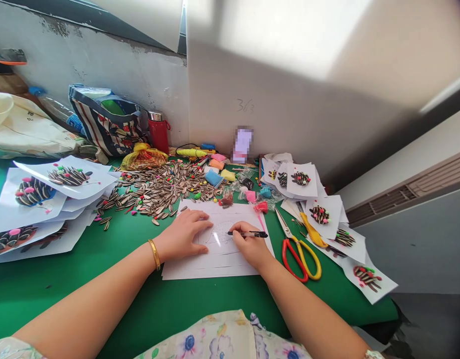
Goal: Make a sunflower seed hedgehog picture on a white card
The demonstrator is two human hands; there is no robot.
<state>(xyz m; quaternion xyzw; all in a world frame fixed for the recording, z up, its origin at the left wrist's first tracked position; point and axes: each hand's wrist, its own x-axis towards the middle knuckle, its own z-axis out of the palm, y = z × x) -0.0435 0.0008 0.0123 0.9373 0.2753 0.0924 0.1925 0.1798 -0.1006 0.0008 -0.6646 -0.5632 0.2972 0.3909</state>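
Note:
White paper sheets point(211, 267) lie on the green tabletop in front of me, with a faint line drawing on the top one. My right hand point(251, 247) is closed around a black pen point(252, 234), its tip on or just above the drawing. Flat on the left part of the paper rests my left hand point(185, 235), fingers apart, holding nothing. A gold bracelet point(154, 255) circles the left wrist. Right of the paper are scissors point(299, 252) with one red and one yellow handle, blades partly spread.
Sunflower seeds point(162, 187) are heaped behind the paper, near coloured clay packets point(214, 178). Seed-decorated paper pictures are stacked at left point(76, 177) and right point(321, 215). A yellow-handled knife point(312, 229), red flask point(158, 133) and striped bag point(106, 122) stand or lie around.

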